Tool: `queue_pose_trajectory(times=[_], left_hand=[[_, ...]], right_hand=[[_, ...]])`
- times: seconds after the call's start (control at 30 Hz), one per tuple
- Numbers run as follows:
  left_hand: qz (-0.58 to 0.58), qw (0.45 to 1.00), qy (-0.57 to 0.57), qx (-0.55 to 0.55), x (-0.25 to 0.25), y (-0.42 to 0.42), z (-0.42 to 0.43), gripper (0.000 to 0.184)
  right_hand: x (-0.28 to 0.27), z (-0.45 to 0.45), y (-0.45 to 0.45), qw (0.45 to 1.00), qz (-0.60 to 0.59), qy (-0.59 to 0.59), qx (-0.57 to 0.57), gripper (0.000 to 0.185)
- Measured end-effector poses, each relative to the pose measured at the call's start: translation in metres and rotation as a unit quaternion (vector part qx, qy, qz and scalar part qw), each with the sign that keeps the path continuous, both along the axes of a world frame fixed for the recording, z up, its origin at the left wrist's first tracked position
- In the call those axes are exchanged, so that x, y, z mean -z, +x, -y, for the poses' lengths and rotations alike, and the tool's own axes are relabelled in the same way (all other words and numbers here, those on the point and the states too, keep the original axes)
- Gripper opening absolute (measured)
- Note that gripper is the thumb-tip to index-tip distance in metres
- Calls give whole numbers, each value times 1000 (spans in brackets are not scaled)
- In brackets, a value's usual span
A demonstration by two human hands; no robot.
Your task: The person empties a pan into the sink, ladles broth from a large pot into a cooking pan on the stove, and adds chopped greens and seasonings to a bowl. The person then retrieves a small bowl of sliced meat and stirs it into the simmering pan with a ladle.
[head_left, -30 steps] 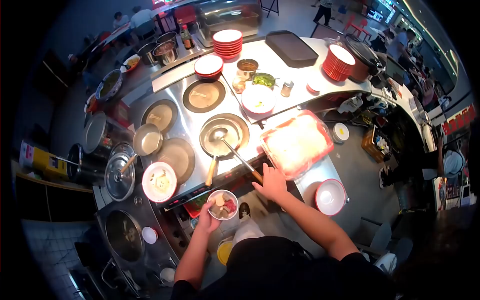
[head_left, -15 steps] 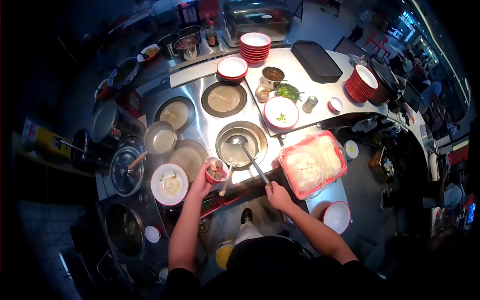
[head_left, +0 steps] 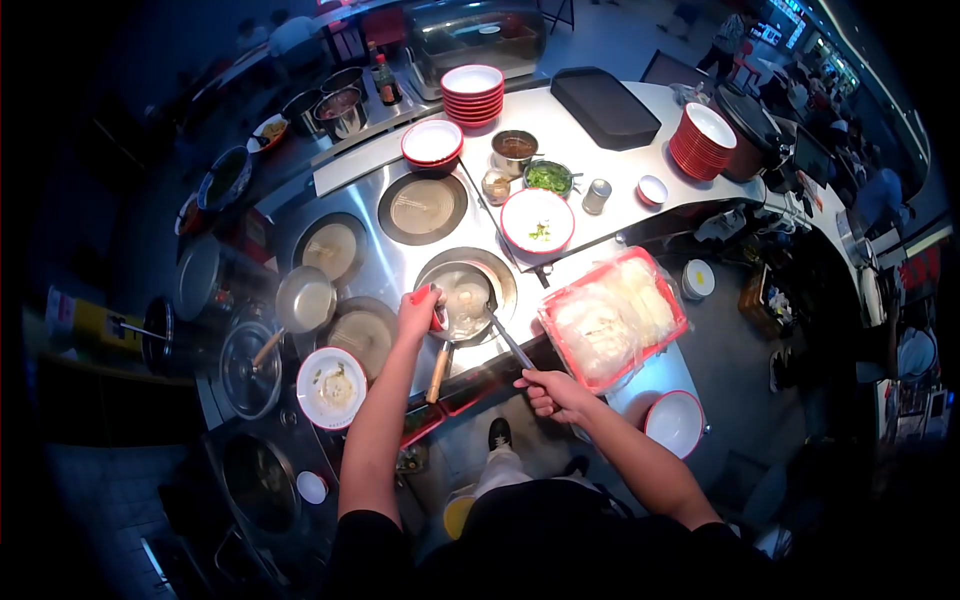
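My left hand (head_left: 418,312) grips a small red bowl (head_left: 440,318), tipped over the left side of a saucepan (head_left: 438,374) with a wooden handle. Pale pieces lie in liquid inside the pan; the small bowl's inside is mostly hidden. My right hand (head_left: 556,396) is closed around the handle of a ladle (head_left: 512,346), whose head is down in the pan at its right side. Left of my left forearm stands a white bowl (head_left: 327,412) with some residue. Beyond the pan is a red-rimmed bowl (head_left: 515,240) with chopped greens in it.
A red tray (head_left: 595,384) of plastic-covered pale food lies right of the pan. Another small pan (head_left: 305,300) sits at left among round burners (head_left: 423,208). Stacked bowls (head_left: 472,95), a dish of greens (head_left: 548,178) and a shaker (head_left: 596,196) stand behind.
My left hand has moved up and right, bringing the small bowl from beside the pan to over it and tipping it. The ladle's head has shifted to the pan's right side.
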State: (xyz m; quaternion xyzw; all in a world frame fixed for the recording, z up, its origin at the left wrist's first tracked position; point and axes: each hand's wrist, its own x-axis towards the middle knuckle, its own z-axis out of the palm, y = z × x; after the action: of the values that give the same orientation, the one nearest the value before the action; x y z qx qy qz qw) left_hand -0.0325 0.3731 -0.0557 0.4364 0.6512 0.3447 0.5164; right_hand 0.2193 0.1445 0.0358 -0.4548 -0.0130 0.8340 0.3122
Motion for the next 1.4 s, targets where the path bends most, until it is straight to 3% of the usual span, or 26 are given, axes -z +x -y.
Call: queue_pose_trajectory(times=[0.07,0.17,0.5,0.9,1.0,1.1,1.3,1.37,1.4], left_hand=[[-73,997,0,23,8,7,-8,78],[-244,962,63,105,-4,25,-7,80],[-274,916,224,189,-20,41,-19,76],[-285,831,337,339,-46,22,-17,82],[-298,802,372,361,-51,20,-19,82],[-316,783,399,358,-59,16,-18,80],[-260,845,403,235,-50,10,-22,68],[-54,963,209,160,-14,4,-41,59],[40,981,138,131,-16,4,-41,56]], right_hand=[[7,0,-2,1000,-12,-4,5,25],[10,-4,-2,999,-33,-11,13,25],[15,-4,-1,994,-101,-37,32,27],[23,-3,1,974,-201,-82,60,28],[24,-4,0,974,-205,-79,54,27],[14,-4,-4,991,-103,-73,32,28],[11,6,-15,988,129,59,-62,29],[6,7,-18,986,142,62,-66,29],[5,8,-19,985,148,63,-68,29]])
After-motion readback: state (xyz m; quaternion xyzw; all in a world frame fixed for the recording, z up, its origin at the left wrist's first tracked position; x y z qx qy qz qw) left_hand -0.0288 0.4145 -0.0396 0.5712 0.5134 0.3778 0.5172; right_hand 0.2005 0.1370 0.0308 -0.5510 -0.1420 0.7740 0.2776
